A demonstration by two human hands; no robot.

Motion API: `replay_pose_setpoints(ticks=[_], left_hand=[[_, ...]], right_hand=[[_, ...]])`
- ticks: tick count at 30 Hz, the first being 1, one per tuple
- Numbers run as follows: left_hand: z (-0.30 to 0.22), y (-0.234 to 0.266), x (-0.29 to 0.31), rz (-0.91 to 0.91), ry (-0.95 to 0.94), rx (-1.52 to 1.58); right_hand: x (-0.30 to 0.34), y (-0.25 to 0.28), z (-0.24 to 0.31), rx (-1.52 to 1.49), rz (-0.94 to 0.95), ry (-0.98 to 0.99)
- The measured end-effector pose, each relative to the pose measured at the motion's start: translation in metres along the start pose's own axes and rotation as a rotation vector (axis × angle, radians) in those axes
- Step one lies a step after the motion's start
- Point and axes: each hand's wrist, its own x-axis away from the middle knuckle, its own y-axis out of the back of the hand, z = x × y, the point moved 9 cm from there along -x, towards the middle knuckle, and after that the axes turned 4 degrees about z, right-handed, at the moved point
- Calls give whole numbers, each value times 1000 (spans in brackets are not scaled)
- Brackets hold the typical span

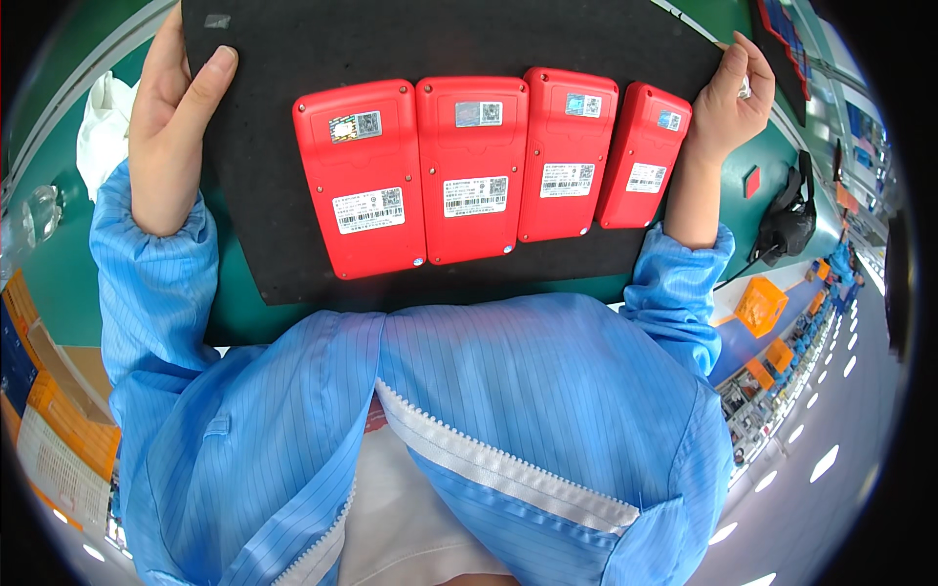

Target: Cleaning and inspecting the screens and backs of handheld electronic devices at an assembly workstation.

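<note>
Under both my hands is a black mat (264,176), and four red handheld devices would exceed a small count, so several lie on it in a slanting row, backs up. The leftmost red device (357,161) is biggest in view; the rightmost red device (635,142) lies closest to my right forearm. Each has screws, pale labels and a small patterned sticker. My left hand (176,127) grips the mat's left edge, thumb over the top and fingers partly hidden. At the far right corner, my right hand (731,107) is curled closed on the mat's edge; its fingertips are partly hidden.
The mat lies over a green work surface (772,161). White crumpled material (106,132) and clear plastic (37,220) are at left. A small red piece (752,182) and a black bag-like item (787,220) lie right. Orange bins (760,306) stand beyond.
</note>
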Motion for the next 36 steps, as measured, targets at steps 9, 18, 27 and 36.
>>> replay_pose_setpoints(ticks=[9,18,27,36], left_hand=[[0,3,2,17,9,-9],[-17,16,7,221,-41,106],[-15,45,4,137,130,239],[-1,69,-21,155,247,391]], right_hand=[[2,-8,-1,-15,25,-31],[9,-59,-21,-194,287,-585],[2,-107,0,-288,254,-442],[2,-68,7,242,-148,-338]])
